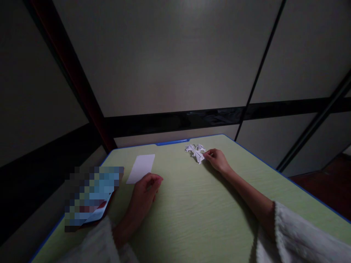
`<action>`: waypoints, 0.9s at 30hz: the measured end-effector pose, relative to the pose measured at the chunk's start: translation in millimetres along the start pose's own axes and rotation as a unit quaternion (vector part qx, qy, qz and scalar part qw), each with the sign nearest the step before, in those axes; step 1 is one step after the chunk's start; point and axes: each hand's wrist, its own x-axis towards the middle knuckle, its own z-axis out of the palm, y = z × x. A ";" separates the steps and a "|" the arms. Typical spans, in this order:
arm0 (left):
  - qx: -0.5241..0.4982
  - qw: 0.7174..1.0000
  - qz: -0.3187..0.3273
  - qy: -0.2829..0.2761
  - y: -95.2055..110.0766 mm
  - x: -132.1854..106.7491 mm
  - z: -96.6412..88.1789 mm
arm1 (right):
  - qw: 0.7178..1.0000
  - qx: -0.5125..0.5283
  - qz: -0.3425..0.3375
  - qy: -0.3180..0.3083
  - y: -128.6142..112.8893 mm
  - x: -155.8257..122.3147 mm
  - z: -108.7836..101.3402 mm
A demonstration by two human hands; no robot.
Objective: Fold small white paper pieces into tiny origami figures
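Observation:
Three small white origami figures [197, 156], frog-like in shape, lie grouped near the far side of the table. At the nearest of them is my right hand [216, 159], its thumb and fingertips pinched at the figure's right edge. The figure seems to rest on the tabletop. My left hand [146, 188] hovers or rests left of the middle, fingers curled and tips together, with nothing visible in it. Just beyond it lies a flat white sheet of paper [141, 166], its near right corner partly covered by that hand.
A device with a lit screen [98, 213], mostly blurred out, stands at the left edge. The pale green table [186, 212] has a blue rim and a blue strip [172, 142] at its far edge. Light wardrobe panels [170, 58] rise directly behind it.

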 end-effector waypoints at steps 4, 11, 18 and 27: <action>0.001 1.000 0.003 -0.008 -1.5 0.2 -0.3 | 0.998 -0.035 0.009 0.046 6.2 6.8 -5.4; 0.008 1.000 -0.003 -0.009 0.8 -0.6 0.1 | 0.990 -0.091 0.040 0.099 17.9 18.4 -14.9; 0.003 1.000 0.014 -0.019 -3.5 1.3 0.4 | 0.981 -0.144 0.072 0.107 20.8 26.7 -19.7; -0.004 0.999 0.013 -0.039 -5.6 0.1 2.3 | 0.973 -0.205 0.092 0.061 21.0 30.1 -19.1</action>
